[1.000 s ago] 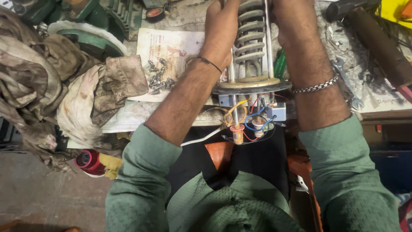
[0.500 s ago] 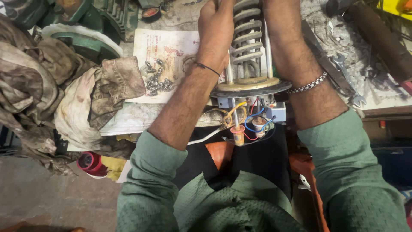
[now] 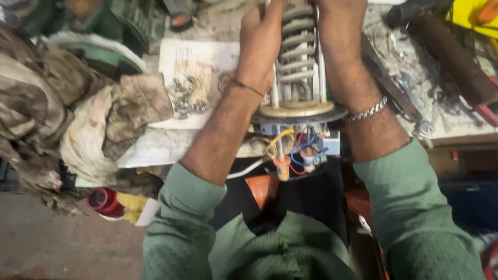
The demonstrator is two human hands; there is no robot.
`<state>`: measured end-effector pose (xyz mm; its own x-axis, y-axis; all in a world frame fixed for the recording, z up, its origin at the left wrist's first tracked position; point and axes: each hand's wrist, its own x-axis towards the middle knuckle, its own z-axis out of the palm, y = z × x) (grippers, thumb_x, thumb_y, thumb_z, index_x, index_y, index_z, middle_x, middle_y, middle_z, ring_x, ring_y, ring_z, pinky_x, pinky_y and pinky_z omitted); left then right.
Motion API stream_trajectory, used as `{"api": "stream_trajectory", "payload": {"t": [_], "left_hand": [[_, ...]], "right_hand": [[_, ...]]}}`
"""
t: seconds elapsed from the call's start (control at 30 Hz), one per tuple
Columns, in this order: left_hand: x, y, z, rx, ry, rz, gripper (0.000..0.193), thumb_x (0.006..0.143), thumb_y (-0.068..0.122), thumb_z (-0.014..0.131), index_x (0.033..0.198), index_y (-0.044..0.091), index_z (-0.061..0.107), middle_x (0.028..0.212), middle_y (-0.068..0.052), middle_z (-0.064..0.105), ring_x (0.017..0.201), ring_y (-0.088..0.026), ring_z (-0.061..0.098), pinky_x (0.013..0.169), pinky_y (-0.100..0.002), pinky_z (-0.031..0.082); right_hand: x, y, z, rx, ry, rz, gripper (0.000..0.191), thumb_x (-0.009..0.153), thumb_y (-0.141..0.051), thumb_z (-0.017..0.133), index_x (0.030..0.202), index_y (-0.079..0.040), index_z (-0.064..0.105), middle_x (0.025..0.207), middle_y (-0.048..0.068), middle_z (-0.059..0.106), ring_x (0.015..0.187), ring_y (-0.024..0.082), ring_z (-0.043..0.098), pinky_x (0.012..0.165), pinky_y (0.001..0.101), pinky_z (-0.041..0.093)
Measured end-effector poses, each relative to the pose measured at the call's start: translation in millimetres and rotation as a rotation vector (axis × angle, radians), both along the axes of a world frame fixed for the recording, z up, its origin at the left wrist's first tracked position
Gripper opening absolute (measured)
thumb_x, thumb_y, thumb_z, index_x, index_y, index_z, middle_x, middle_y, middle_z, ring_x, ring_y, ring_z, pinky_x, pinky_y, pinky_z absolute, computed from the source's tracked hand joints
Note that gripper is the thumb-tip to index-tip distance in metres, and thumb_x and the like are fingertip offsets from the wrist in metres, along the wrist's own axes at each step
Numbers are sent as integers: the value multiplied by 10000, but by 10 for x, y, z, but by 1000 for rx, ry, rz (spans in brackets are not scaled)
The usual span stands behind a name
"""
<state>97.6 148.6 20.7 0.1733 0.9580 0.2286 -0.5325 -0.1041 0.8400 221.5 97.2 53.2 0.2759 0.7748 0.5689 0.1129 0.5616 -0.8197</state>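
A coiled metal heating element (image 3: 298, 57) on a round flange (image 3: 301, 111) lies across the workbench edge, its end with yellow, blue and red wires (image 3: 293, 150) pointing toward me. My left hand (image 3: 259, 44) grips the coil's left side. My right hand (image 3: 340, 31) is on the coil's right side, its fingers cut off by the top of the frame. Both forearms wear green sleeves; a metal chain bracelet (image 3: 365, 111) circles the right wrist.
Dirty rags (image 3: 98, 124) are heaped at the left. A sheet of paper (image 3: 192, 67) with several small metal parts lies left of the coil. A dark cylinder (image 3: 451, 52) and a long flat metal piece (image 3: 389, 85) lie at the right. A red spool (image 3: 104, 201) sits lower left.
The view has drifted slightly; both hands stay on the coil and have shifted a little up along it.
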Motion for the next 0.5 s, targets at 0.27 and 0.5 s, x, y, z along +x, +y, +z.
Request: {"api": "stream_trajectory", "payload": {"t": [0.27,0.5], "left_hand": [[-51,-65,-31,-14,-21,-27,235,956,198,608,892,-24,653,752,-24,629,657,-125,591,573,-350,510],[-75,-52,-84,-3,-40,-16,256,984,210,636,944,-40,674,820,-22,649,738,-111,590,648,-327,511]], "right_hand": [[298,214,-174,49,53,-91,228,1026,-189,700,857,-67,607,758,-40,571,661,80,513,612,279,396],[664,399,-429,51,254,-77,360,1065,-248,657,749,-138,525,628,-36,468,542,98,390,541,299,266]]}}
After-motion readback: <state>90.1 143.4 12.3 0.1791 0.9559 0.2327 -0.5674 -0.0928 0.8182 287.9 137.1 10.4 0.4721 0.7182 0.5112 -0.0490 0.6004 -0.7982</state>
